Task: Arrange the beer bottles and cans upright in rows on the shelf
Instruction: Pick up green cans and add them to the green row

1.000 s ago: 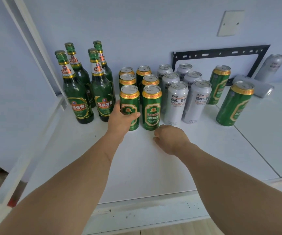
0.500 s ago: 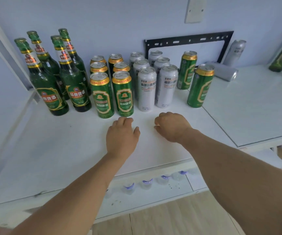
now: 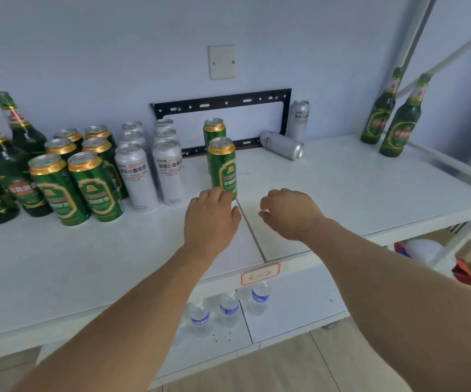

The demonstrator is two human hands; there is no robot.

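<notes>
Both my hands hovered over the smooth white shelf point(image 3: 341, 188), holding nothing. Taking the lone front green can point(image 3: 223, 168) as landmark: far to its left stood the dark green glass bottles point(image 3: 8, 165), slim-necked with gold foil collars and glossy labels. Nearer it on that side came the upright green cans point(image 3: 87, 185) with gold rims in two files, then the matte silver cans point(image 3: 149, 171) with printed text, also in two files. My left hand point(image 3: 210, 219) lay just before the landmark can's base, fingers straight and together, their tips at the can's foot; whether they touched it I could not tell. Behind that can stood a second green can point(image 3: 214, 130), against a black perforated metal bracket point(image 3: 220, 101). My right hand point(image 3: 288, 212) hung to the landmark's right, fingers loosely curled. Further right, a silver can point(image 3: 282, 144) lay on its side, another silver can point(image 3: 299, 116) stood behind it, and two green bottles point(image 3: 392, 117) stood far right.
</notes>
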